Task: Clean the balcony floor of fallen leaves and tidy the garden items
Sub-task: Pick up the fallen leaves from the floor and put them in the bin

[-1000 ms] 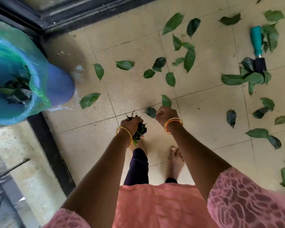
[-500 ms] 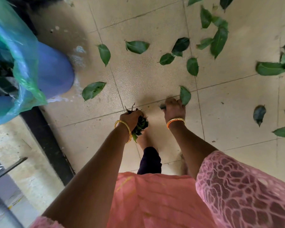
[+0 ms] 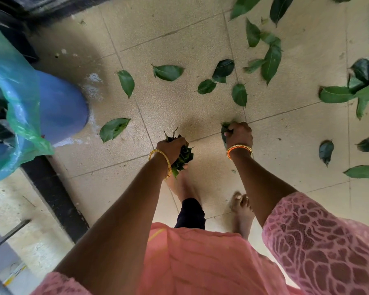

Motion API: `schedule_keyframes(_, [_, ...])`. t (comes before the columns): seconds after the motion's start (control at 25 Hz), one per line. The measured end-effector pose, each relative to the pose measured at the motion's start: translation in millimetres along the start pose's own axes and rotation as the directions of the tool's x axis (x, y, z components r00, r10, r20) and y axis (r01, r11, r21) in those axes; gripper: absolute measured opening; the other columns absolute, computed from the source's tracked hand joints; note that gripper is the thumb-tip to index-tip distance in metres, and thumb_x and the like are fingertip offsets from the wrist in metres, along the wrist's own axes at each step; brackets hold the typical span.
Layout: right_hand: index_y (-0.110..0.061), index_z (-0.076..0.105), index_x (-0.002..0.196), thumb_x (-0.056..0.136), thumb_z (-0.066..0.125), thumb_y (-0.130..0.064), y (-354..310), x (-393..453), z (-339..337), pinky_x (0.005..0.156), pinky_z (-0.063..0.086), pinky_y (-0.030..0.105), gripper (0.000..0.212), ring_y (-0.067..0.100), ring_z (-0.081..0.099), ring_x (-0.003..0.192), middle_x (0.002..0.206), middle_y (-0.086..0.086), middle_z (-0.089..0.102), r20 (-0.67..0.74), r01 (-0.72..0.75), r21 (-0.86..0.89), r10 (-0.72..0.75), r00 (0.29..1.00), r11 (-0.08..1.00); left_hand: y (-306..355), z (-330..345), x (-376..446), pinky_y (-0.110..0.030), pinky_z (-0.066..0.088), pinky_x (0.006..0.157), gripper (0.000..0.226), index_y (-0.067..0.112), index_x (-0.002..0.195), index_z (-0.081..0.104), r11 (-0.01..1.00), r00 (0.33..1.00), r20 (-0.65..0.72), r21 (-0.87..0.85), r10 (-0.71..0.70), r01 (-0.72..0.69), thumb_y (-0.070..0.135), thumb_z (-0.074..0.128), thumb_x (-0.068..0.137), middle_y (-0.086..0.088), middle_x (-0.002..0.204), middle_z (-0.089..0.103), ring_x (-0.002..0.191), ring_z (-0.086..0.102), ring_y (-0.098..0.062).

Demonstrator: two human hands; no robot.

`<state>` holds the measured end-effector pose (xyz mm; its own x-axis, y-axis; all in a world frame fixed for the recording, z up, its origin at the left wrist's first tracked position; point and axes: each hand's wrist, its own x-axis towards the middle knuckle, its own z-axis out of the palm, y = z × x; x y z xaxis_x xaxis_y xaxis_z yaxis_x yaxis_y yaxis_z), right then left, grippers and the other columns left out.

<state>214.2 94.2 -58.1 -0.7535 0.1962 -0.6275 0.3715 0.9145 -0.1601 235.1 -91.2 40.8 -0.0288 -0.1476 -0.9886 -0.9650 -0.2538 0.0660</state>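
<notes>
Left hand clenched round a wad of leaves above the toes. Right hand low on the tiled floor, fingers curled on a leaf. Loose leaves beyond; lined blue bin left.

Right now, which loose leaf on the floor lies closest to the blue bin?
The leaf just right of the blue bin, left of the left hand; the others lie farther up or right.
</notes>
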Motion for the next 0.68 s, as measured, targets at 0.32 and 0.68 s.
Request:
schedule_keyframes(0.32, [-0.021,0.060,0.074,0.073,0.074,0.000,-76.6,-70.8,-38.1,0.076,0.057,0.039,0.025,0.023,0.063,0.081,0.078,0.002,0.064,0.380,-0.257,0.598,0.014,0.925,0.760,10.9,-5.7,-36.0,-0.023,0.048,0.033,0.009,0.003,0.100,0.056,0.986,0.999,-0.023,-0.157,0.048,-0.051,0.004,0.055,0.092,-0.017,0.078,0.059,0.052,0.058,-0.022])
schedule_keyframes(0.68, [-0.005,0.066,0.088,0.087,0.053,0.000,-198.0,-95.6,-59.1,0.074,0.056,0.033,0.013,0.026,0.064,0.081,0.082,0.013,0.065,0.642,-0.255,0.513,-0.169,0.747,0.820,9.1,-110.3,-45.6,-0.026,0.050,0.053,0.012,0.005,0.078,0.063,0.949,0.953,-0.298,-0.284,0.045,-0.134,0.013,0.071,0.081,-0.013,0.073,0.061,0.057,0.057,-0.023])
